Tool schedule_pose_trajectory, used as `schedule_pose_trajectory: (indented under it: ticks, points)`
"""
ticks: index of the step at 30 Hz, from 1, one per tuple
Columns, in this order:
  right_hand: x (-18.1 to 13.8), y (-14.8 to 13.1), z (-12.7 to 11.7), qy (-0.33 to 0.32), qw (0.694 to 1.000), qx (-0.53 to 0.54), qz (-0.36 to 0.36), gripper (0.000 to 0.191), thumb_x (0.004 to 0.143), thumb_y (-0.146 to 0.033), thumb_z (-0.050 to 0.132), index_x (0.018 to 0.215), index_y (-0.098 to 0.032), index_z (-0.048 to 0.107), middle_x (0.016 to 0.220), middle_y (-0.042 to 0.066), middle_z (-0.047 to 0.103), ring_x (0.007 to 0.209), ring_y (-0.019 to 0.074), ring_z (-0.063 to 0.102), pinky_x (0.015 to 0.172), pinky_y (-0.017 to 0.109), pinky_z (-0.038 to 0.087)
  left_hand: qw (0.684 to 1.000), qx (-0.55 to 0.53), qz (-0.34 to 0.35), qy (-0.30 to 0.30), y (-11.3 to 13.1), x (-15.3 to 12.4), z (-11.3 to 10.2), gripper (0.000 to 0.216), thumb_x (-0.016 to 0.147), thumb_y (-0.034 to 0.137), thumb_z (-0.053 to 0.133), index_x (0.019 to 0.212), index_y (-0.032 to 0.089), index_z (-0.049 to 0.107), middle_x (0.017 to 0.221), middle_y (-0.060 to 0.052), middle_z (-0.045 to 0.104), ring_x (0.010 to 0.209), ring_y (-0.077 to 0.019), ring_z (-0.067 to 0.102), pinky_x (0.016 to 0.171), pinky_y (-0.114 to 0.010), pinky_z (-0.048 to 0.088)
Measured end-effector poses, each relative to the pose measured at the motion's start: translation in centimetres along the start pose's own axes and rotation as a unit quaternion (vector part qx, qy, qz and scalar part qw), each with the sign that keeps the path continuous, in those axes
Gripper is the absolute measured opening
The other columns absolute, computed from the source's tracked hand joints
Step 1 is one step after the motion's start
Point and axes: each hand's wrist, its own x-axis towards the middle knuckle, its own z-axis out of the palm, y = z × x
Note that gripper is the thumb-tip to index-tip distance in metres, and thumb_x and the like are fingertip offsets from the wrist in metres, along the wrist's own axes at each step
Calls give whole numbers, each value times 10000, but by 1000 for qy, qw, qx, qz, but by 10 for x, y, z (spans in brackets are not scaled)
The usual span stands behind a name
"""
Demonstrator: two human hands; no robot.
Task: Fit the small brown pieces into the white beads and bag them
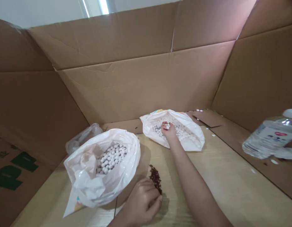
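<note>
My left hand [144,199] is closed low in the middle, its fingers around one end of a dark reddish-brown, rough-textured strip [155,177] that sticks out beyond them. What the strip is made of I cannot make out. My right hand [169,130] reaches over an open white plastic bag [195,142] at the back, palm turned up. A few small white balls [168,126] rest in its curled fingers. More small white balls [182,130] fill the bag beneath. Beside my left hand stands another open white bag [130,176], with larger white balls [114,157] inside.
Cardboard walls [136,85] enclose the work surface [231,176] at the back and both sides. A clear bottle [270,135] with a white cap leans at the right. Crumpled clear plastic [83,137] lies behind the left bag. White bits [213,135] are scattered at the right.
</note>
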Motion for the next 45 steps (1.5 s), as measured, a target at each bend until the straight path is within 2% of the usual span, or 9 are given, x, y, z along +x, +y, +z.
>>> schedule_pose_trajectory:
  ticks: [5,9,13,18,23,27,32,37,45]
  points:
    - [-28,-1,24,-45,996,6,76,282,981,-276,427,725,-159,448,562,-73,402,373,24,284,315,126,231,1000,7,1,-2,-2,0,-1,285,894,175,409,610,177,417,544,0,500,569,-132,479,626,-275,353]
    - [-69,0,35,-83,986,-29,140,266,955,-228,346,696,-191,399,506,-58,408,327,38,270,270,110,177,1000,-2,-4,-3,-3,1,-7,300,909,173,399,611,173,431,555,1,508,579,-129,486,652,-276,358]
    - [-117,7,27,-106,972,-87,192,195,897,-252,460,716,-180,452,498,-50,442,310,36,288,271,112,137,999,-2,-33,-6,-3,2,-17,323,939,189,388,633,163,486,588,-7,540,593,-131,494,659,-278,357]
    - [-153,26,4,-118,957,-140,225,276,905,-292,438,653,-180,439,432,-66,385,294,38,240,276,120,98,993,1,-117,-15,-2,5,-24,324,953,223,423,661,159,549,640,-20,585,667,-157,548,653,-275,360]
    - [-158,36,-11,-125,950,-168,231,306,926,-286,396,644,-176,434,426,-61,396,298,28,211,290,114,81,980,-48,-192,0,-6,5,-19,202,945,173,414,904,158,611,862,-47,638,803,-167,603,741,-274,430]
    - [-159,38,-15,-128,948,-177,230,308,924,-320,423,652,-176,436,437,-68,392,302,20,224,298,110,79,977,-22,-211,30,-18,3,-15,274,884,66,399,1035,164,606,938,-65,614,880,-189,593,804,-312,449]
    - [-163,37,-15,-111,947,-198,227,288,905,-327,465,663,-171,452,451,-70,402,307,21,243,288,113,87,973,-13,-231,7,-23,0,-17,375,729,-22,454,1013,152,628,955,-75,610,899,-207,589,798,-321,462]
    - [-166,36,-14,-116,949,-198,216,304,876,-381,529,669,-170,460,463,-68,416,312,19,266,291,114,111,967,-31,-252,3,-18,5,-15,202,846,109,485,951,156,651,907,-65,613,846,-192,597,777,-313,467]
    - [-167,38,-16,-124,943,-184,247,360,917,-424,485,665,-169,457,458,-62,429,305,19,258,280,107,118,967,-60,-246,5,-19,8,-5,213,876,115,483,919,162,686,859,-51,608,806,-163,607,755,-276,481]
